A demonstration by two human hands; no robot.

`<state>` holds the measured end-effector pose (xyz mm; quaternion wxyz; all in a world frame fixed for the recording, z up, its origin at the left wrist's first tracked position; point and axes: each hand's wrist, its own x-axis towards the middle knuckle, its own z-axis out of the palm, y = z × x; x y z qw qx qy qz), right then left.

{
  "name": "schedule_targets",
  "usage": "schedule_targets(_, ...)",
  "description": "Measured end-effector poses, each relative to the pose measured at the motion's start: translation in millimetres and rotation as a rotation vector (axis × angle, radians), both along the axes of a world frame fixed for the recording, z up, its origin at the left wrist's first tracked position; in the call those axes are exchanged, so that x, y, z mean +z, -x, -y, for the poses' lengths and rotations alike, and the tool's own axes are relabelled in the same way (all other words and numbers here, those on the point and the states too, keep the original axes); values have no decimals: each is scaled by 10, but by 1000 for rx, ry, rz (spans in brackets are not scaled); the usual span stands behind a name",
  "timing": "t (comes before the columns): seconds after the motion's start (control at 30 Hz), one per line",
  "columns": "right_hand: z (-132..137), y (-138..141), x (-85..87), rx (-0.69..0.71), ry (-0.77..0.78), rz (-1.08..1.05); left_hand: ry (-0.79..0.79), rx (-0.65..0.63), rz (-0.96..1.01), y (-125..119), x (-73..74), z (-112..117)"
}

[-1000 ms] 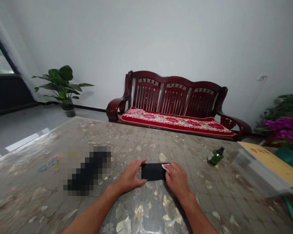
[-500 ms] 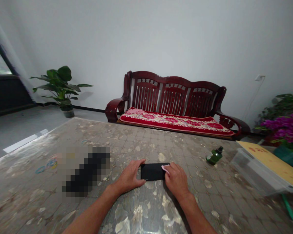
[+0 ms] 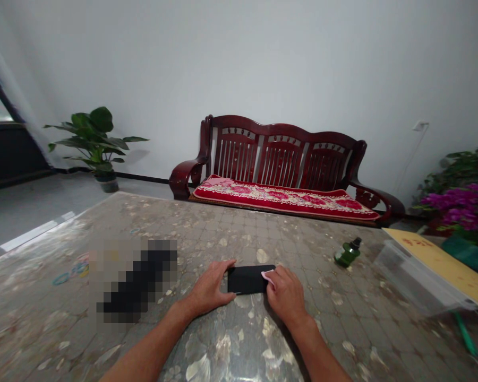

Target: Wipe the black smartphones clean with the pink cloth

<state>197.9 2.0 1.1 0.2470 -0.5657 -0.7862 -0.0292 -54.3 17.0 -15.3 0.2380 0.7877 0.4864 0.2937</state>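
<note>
A black smartphone (image 3: pixel 245 279) lies flat and sideways on the patterned tablecloth, its dark screen facing up. Around its left end, my left hand (image 3: pixel 210 286) grips the edges, thumb at the near side and fingers at the far side. My right hand (image 3: pixel 286 294) has its fingers closed on a small pale pink cloth (image 3: pixel 267 275) and presses it on the phone's right end. Most of the cloth is hidden under those fingers.
Right of my hands stands a green bottle (image 3: pixel 347 253) with a black top. Beyond it is a clear plastic box (image 3: pixel 410 278) under a yellow board (image 3: pixel 434 257). Colourful bands (image 3: pixel 77 267) and a blurred dark object (image 3: pixel 139 281) lie at left. A wooden bench (image 3: pixel 281 154) stands behind the table.
The whole view has shifted slightly, so things sit a little further left. Both hands keep their places on the phone, and the pink cloth stays at its right end.
</note>
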Motion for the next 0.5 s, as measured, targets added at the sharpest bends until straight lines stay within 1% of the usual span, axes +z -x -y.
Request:
schedule_targets(0.1,1,-5,-16,8,-15,9,-6,-6,3,-2,-1,1)
schedule_targets(0.3,61,104,5,110,-14,37,-3,-8,1,-6,22,12)
schedule_targets(0.37,51,79,11,91,-12,31,-6,-8,3,-2,18,11)
schedule_targets(0.5,7,-21,12,2,-7,33,-16,-10,15,9,-8,0)
